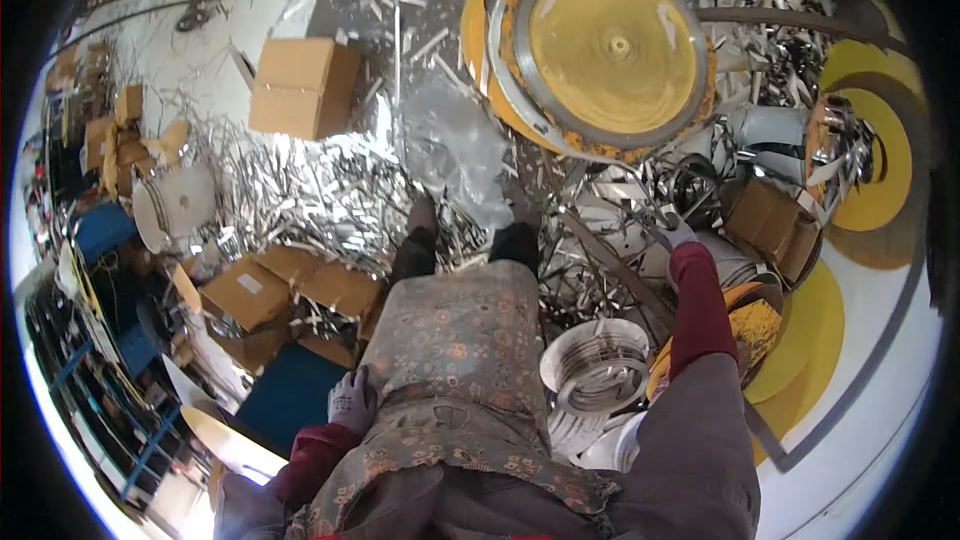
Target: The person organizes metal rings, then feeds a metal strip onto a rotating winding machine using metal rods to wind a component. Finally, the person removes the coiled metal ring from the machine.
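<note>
Closed cardbd box (285, 85) upper L; big round yellow disc (610, 50) top, R of ctr; white cyl. (180, 205), poss. a bucket, far L w/ cardbd pile (245, 292) nearby.

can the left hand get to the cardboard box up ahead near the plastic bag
Probably not without moving: the left hand is beside the apron, and the cardboard box sits well ahead, beyond a spread of metal scraps.

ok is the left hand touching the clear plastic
No, the left hand is down beside the apron, while the clear plastic lies out by the feet.
</note>
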Action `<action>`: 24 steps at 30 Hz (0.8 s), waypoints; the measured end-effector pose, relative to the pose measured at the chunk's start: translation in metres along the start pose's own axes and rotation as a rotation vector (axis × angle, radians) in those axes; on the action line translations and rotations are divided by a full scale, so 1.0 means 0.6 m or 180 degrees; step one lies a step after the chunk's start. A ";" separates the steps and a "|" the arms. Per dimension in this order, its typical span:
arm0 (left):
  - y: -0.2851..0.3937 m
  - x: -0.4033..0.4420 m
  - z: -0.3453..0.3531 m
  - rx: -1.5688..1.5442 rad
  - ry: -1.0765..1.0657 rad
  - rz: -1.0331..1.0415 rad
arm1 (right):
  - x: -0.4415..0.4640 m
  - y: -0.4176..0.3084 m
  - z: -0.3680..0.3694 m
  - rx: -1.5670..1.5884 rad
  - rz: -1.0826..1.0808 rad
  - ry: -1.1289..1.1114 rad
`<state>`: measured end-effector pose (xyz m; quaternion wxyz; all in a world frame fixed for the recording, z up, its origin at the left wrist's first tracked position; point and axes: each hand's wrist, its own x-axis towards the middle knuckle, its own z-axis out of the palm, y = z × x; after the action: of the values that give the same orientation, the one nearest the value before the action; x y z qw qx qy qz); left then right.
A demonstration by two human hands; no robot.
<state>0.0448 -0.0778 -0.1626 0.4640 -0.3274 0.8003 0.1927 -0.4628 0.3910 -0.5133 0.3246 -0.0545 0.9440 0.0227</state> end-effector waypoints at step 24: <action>0.172 -0.026 0.031 -0.0250 -0.0233 -0.0061 | -0.018 0.092 -0.199 -0.0095 -0.0255 -0.0178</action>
<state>-0.0111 0.0124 -0.1577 0.4816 -0.3457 0.7714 0.2313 -0.5336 0.4375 -0.4121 0.3506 -0.0964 0.9312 0.0253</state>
